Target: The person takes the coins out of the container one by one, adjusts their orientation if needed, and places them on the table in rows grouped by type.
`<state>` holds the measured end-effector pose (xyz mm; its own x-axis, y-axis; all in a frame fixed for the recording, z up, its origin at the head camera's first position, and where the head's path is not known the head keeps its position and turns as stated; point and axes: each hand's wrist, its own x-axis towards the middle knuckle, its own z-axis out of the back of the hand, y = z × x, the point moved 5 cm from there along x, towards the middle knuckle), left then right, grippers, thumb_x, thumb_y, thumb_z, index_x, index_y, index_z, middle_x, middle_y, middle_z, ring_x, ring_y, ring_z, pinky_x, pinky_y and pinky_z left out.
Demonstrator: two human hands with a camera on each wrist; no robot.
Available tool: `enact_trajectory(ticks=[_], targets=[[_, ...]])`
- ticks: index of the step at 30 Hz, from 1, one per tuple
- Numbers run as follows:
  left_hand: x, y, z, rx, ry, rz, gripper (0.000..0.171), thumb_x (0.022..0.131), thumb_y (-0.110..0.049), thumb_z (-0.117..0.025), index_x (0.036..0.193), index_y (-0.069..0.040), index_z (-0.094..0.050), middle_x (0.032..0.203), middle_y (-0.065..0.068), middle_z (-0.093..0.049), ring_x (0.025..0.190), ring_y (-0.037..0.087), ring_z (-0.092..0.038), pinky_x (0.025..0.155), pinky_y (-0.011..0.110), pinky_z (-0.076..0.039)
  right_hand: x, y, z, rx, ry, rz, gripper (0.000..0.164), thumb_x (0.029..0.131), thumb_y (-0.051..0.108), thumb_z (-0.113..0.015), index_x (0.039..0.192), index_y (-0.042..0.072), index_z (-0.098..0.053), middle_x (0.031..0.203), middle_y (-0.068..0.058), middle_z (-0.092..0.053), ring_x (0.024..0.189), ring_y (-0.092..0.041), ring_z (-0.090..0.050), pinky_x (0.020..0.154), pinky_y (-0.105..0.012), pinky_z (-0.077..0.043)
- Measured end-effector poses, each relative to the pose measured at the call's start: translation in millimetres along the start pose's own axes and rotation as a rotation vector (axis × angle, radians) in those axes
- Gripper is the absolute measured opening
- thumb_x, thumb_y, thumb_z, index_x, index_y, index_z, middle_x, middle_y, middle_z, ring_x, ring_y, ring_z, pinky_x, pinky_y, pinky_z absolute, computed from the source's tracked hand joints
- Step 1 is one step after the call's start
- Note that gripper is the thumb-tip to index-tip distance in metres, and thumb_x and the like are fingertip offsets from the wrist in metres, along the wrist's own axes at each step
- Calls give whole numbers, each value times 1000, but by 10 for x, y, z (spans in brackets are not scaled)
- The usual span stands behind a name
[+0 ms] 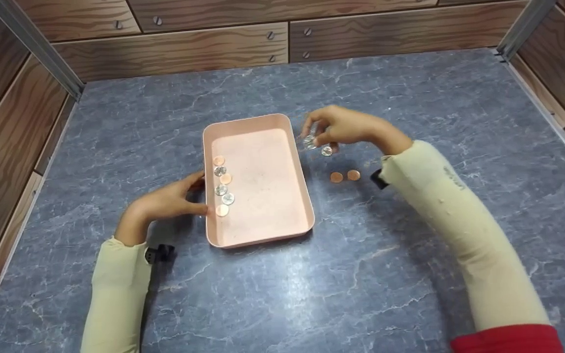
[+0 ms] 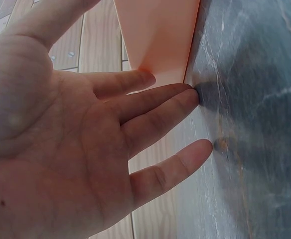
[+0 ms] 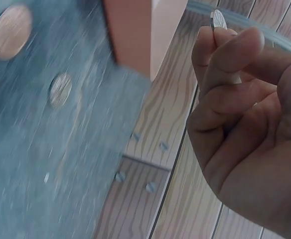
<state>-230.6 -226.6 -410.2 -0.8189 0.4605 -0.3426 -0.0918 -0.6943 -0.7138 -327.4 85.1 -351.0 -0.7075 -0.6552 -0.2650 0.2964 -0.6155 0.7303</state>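
A shallow pink tray (image 1: 268,196) lies on the table, with three copper coins (image 1: 222,211) and three silver coins (image 1: 228,198) in a loose line along its left side. My left hand (image 1: 167,201) is at the tray's left wall, fingers extended and fingertips against it. Just beyond the right rim, my right hand (image 1: 344,125) pinches a silver coin (image 3: 219,20) between thumb and fingers, raised above the tabletop. Below that hand sits another silver coin (image 1: 327,151) on the table. Two copper coins (image 1: 353,175) lie side by side a little nearer to me.
The blue-grey marbled tabletop (image 1: 361,294) extends around the tray. Wood-patterned panels (image 1: 174,54) wall the back and both sides, with metal posts (image 1: 527,32) at the rear corners. Small black wrist cameras (image 1: 165,252) project from the sleeves.
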Motion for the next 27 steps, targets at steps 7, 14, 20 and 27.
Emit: enact_trajectory(ticks=[7,14,20,27], targets=[[-10,-2,-2,-7,3,12,96,85,-31,-73,153,1,-14,155,27,-26,146,41,-20,120,55,-14,-154,-258,138,-24,-16,-86,26,90,-5,-56,115,-1,-58,80,-5,-61,50,-7,-51,50,-21,-49],[-26,25,-7,-5,1,18,96,85,-33,-74,154,-1,-15,156,26,-25,146,41,-20,119,56,-16,-250,-426,207,-41,-1,-160,26,90,-4,-57,115,1,-57,78,-4,-61,49,-7,-50,50,-21,-46],[-18,38,-8,-6,5,14,92,85,-31,-74,153,-1,-19,155,26,-27,145,40,-22,119,55,-17,-286,-603,205,-10,1,-186,25,88,-6,-59,112,-1,-57,80,-7,-64,49,-8,-52,51,-22,-48],[19,27,-6,2,-5,-10,92,84,-30,-74,151,5,-20,154,26,-30,145,40,-25,119,53,-18,-302,-781,185,2,4,-216,27,85,-8,-59,112,-3,-57,82,-8,-65,51,-8,-53,51,-24,-49]])
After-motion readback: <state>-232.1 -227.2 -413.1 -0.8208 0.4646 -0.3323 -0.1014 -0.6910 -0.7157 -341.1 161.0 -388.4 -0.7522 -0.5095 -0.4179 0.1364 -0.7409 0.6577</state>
